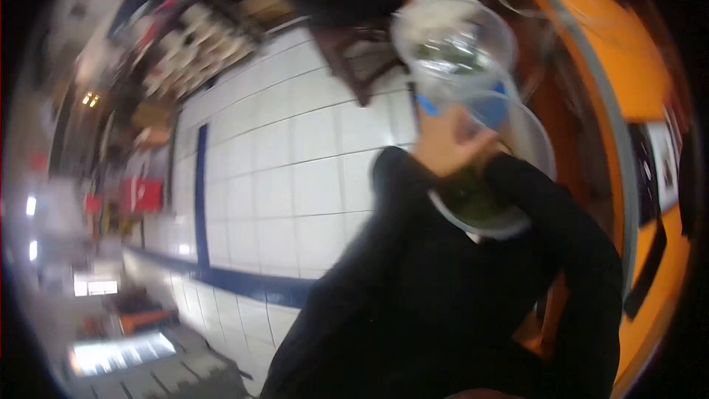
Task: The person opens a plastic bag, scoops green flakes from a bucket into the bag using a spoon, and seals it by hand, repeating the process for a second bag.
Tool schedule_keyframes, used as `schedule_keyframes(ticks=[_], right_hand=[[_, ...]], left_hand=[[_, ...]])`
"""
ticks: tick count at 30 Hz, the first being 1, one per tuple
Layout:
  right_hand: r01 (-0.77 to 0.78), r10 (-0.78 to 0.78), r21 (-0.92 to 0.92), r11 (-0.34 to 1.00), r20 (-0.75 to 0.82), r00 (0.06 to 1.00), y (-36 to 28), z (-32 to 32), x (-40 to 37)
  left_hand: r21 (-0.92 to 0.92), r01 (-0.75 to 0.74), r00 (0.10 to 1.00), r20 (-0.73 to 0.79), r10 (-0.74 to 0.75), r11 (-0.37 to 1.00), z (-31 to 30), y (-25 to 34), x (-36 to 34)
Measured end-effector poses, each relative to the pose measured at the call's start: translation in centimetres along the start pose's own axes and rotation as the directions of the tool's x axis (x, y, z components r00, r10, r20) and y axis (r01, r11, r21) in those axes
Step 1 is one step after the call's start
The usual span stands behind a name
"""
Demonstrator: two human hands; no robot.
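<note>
The view I get from the head camera is tilted and badly smeared. Two black sleeves rise from the bottom edge, the left sleeve (347, 281) and the right sleeve (583, 258), and they meet at one blurred hand (450, 144). I cannot tell which arm it belongs to, or whether its fingers are clenched, loose or grasping.

The hand lies against the near rim of a clear lower bowl (535, 140), right of centre, which holds dark green contents (473, 199). A blue patch (491, 109) shows just above the hand. A clear upper bowl (452, 41) sits just above that, overlapping the lower bowl's top edge.

Behind them is a white tiled floor (295, 162) with a blue stripe (201, 192). An orange surface (628, 81) curves down the right side.
</note>
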State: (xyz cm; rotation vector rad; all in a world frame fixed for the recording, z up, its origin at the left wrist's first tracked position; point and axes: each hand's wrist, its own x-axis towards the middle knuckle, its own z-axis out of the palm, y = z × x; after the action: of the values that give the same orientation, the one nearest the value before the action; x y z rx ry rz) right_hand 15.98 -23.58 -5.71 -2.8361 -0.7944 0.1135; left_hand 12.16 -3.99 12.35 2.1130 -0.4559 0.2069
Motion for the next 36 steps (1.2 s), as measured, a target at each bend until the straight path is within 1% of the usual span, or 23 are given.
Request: schedule_keyframes(ticks=[1, 2, 3, 4, 7, 8, 10, 12, 15, 17, 21, 23, 26, 27, 28, 29, 30, 31, 32, 33, 34, 35, 36], right_hand=[[0.01, -0.012, 0.049, 0.999, 0.03, 0.999, -0.7, -1.0, 0.7], [0.018, -0.021, 0.067, 0.998, 0.053, 0.998, -1.1, -1.6, 1.1], [0.024, -0.028, 0.062, 0.998, 0.071, 0.997, -1.6, -1.8, 1.7], [0.028, -0.033, 0.054, 0.998, 0.091, 0.995, -2.1, -1.7, 2.4], [0.023, -0.026, 0.022, 0.999, 0.144, 0.989, -3.3, -1.4, 2.8], [0.029, -0.031, 0.017, 0.999, 0.148, 0.988, -3.5, -1.4, 3.1], [0.029, -0.03, 0.011, 1.0, 0.163, 0.986, -3.8, -1.5, 2.9], [0.025, -0.026, 0.009, 1.0, 0.171, 0.985, -4.2, -1.5, 3.0], [0.041, -0.042, 0.007, 0.999, 0.18, 0.983, -4.6, -1.5, 3.1], [0.034, -0.033, 0.0, 0.999, 0.185, 0.982, -4.6, -1.8, 3.1], [0.026, -0.022, -0.019, 0.999, 0.183, 0.983, -4.1, -3.6, 3.3], [0.047, -0.04, -0.036, 0.998, 0.172, 0.984, -4.1, -5.2, 4.3], [-0.007, 0.018, -0.061, 0.998, 0.174, 0.985, -3.0, -7.8, 3.9], [-0.026, 0.041, -0.082, 0.996, 0.181, 0.983, -2.7, -9.1, 3.7], [-0.054, 0.073, -0.101, 0.993, 0.198, 0.978, -2.8, -10.4, 3.4], [-0.082, 0.106, -0.114, 0.99, 0.226, 0.968, -2.9, -11.7, 3.1], [-0.098, 0.126, -0.121, 0.988, 0.25, 0.96, -3.2, -13.3, 3.6], [-0.122, 0.148, -0.114, 0.986, 0.266, 0.952, -3.5, -14.3, 3.7], [-0.142, 0.161, -0.087, 0.986, 0.269, 0.95, -3.7, -14.4, 3.7], [-0.042, 0.03, 0.271, 0.962, 0.049, 0.998, 1.8, -4.3, 5.6], [0.182, -0.103, 0.534, 0.825, -0.175, 0.979, 6.9, 5.3, 7.2], [0.064, -0.049, 0.346, 0.936, -0.055, 0.997, 2.0, -0.4, 4.7], [0.073, -0.047, 0.32, 0.945, -0.087, 0.995, -0.7, -1.6, 3.9]], left_hand=[[-0.163, 0.052, 0.999, 0.017, -0.05, 0.985, -0.3, 0.3, -0.1], [-0.019, -0.028, 0.999, -0.018, 0.027, 0.999, 0.2, -0.7, -0.3], [0.045, -0.06, 0.998, -0.023, 0.061, 0.997, -0.1, -1.0, -0.3], [0.02, -0.052, 0.998, -0.036, 0.052, 0.998, -0.2, -0.9, -0.4], [-0.088, 0.027, 0.995, 0.097, -0.018, 0.996, -1.9, 0.6, -0.7], [-0.078, 0.027, 0.997, 0.07, -0.022, 0.997, -1.6, 0.3, -0.7], [-0.087, -0.112, 0.994, -0.008, 0.111, 0.99, -0.6, -0.5, -0.9], [-0.068, -0.078, 0.997, 0.012, 0.079, 0.995, -0.3, -1.0, -1.1], [-0.045, -0.124, 0.992, -0.033, 0.122, 0.991, -0.1, -1.0, -1.2], [-0.001, -0.105, 0.993, 0.044, 0.105, 0.994, 0.0, -0.9, -1.2], [-0.014, -0.113, 0.994, 0.003, 0.113, 0.993, -1.3, -0.1, -1.6], [-0.073, -0.003, 0.997, 0.079, 0.008, 0.997, -2.3, 1.0, -1.6], [-0.028, -0.039, 0.997, -0.066, 0.037, 0.999, -0.5, 0.2, -1.3], [-0.043, -0.063, 0.994, -0.094, 0.058, 0.997, 0.0, -0.2, -1.0], [-0.18, -0.061, 0.998, -0.037, 0.055, 0.982, 0.3, -1.0, -0.7], [-0.328, -0.125, 0.99, -0.095, 0.099, 0.936, 1.5, -2.2, -0.4], [-0.113, -0.163, 0.979, -0.142, 0.146, 0.98, 0.3, -1.3, -0.4], [-0.087, -0.162, 0.979, -0.139, 0.149, 0.983, 0.3, -1.8, -0.2], [-0.151, -0.056, 0.995, -0.093, 0.042, 0.987, 0.1, -1.5, -0.3], [-0.264, 0.004, 0.998, -0.065, -0.022, 0.964, -0.6, -0.5, -0.4], [-0.284, 0.006, 0.999, -0.033, -0.016, 0.959, -0.6, -0.1, -0.7], [-0.304, 0.017, 0.998, -0.045, -0.032, 0.953, -0.6, 0.1, -0.8], [-0.316, 0.025, 0.997, -0.065, -0.048, 0.949, -0.6, 0.3, -0.6]])
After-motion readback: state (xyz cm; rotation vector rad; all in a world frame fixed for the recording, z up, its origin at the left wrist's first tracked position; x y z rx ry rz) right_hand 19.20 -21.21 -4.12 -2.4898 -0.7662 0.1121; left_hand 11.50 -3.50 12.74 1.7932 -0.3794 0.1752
